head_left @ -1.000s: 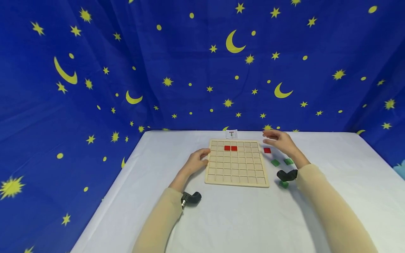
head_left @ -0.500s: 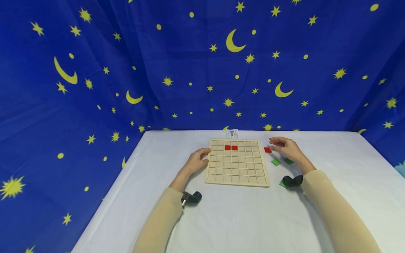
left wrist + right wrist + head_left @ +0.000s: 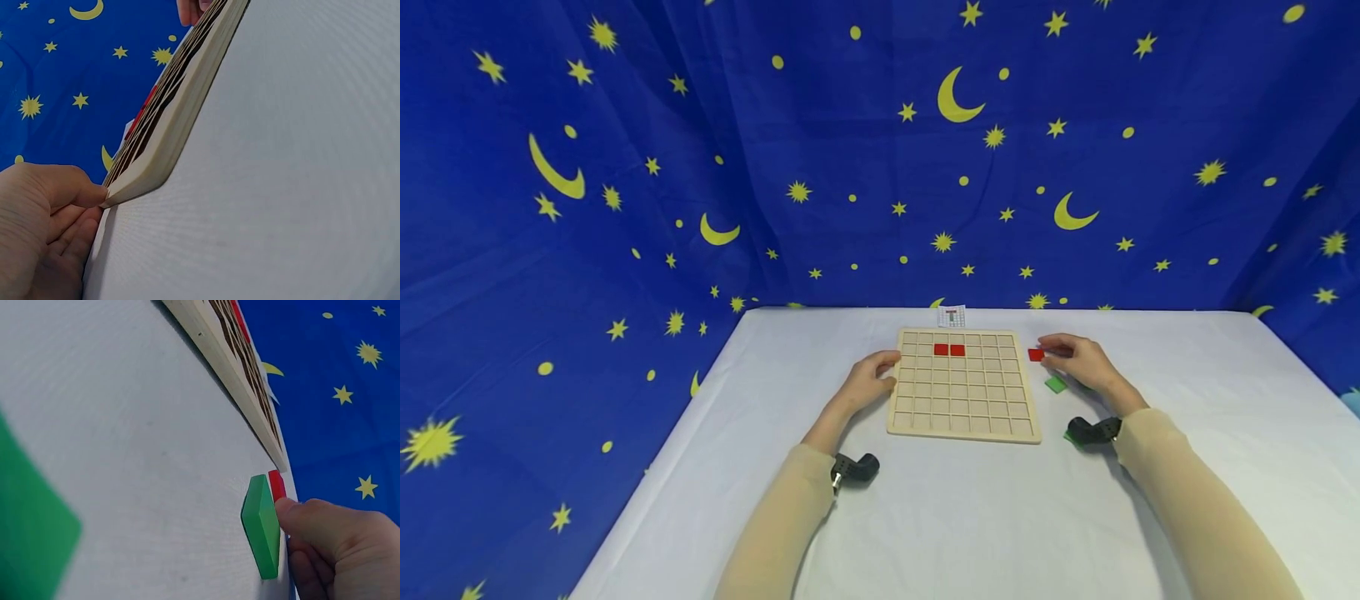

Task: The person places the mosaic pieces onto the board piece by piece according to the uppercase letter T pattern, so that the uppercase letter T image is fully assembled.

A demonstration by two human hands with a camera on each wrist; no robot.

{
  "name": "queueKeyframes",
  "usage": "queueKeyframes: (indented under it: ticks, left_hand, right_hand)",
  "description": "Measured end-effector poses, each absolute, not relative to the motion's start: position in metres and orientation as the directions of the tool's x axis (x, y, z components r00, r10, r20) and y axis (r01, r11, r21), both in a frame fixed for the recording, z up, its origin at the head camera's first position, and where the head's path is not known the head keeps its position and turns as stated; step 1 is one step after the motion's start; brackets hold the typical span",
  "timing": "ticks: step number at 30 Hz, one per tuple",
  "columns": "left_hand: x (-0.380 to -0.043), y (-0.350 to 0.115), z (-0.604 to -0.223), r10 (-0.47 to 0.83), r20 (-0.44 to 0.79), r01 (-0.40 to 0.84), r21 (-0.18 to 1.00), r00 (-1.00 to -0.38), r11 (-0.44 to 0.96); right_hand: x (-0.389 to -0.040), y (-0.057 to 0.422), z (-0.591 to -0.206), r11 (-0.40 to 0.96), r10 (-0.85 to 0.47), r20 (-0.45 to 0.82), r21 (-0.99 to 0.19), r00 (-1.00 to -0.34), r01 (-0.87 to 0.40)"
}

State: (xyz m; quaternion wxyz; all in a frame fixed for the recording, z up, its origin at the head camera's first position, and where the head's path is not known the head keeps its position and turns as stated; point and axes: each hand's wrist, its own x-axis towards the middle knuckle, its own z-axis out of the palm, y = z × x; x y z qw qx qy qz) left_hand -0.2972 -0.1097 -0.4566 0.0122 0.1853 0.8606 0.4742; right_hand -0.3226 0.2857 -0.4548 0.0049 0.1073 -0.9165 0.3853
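Observation:
A pale wooden grid board (image 3: 958,438) lies flat on the white table, with two red square tiles (image 3: 949,350) side by side in its upper rows. My left hand (image 3: 863,385) rests its thumb and fingertips against the board's left edge; the left wrist view shows the thumb (image 3: 75,187) right at a corner. To the right of the board, my right hand (image 3: 1086,363) pinches a loose red tile (image 3: 1035,355) between thumb and forefinger, low over the table. A green tile (image 3: 262,528) lies close beside that thumb in the right wrist view.
More green tiles lie right of the board; one tile (image 3: 1070,438) is partly covered by the right wrist camera (image 3: 1093,431). Behind the board is a small paper card (image 3: 951,317) with a grid pattern. A blue star-patterned curtain (image 3: 850,167) hangs at the back.
My right hand has moved right and down toward the loose red tile, and its fingers have closed at it. The left hand stays at the board's edge.

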Motion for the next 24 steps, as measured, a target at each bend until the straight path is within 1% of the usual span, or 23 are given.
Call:
queueKeyframes:
  ticks: [5, 11, 18, 24]
  left_hand:
    - [-0.297, -0.109, -0.456, 0.336, 0.163, 0.317, 0.82, -0.928, 0.476]
    - [-0.297, -0.109, -0.457, 0.344, 0.167, 0.323, 0.822, -0.924, 0.469]
    - [-0.296, -0.109, -0.455, 0.338, 0.153, 0.308, 0.826, -0.929, 0.471]
    - [-0.296, -0.11, -0.455, 0.338, 0.148, 0.308, 0.814, -0.93, 0.492]
  right_hand:
    - [-0.32, 0.286, -0.455, 0.704, -0.189, 0.125, -0.674, -0.974, -0.223]
    - [-0.318, 0.286, -0.452, 0.709, -0.178, 0.122, -0.672, -0.976, -0.213]
    - [-0.318, 0.29, -0.434, 0.675, -0.177, 0.167, -0.697, -0.97, -0.243]
    - [-0.319, 0.288, -0.42, 0.684, -0.184, 0.21, -0.675, -0.96, -0.279]
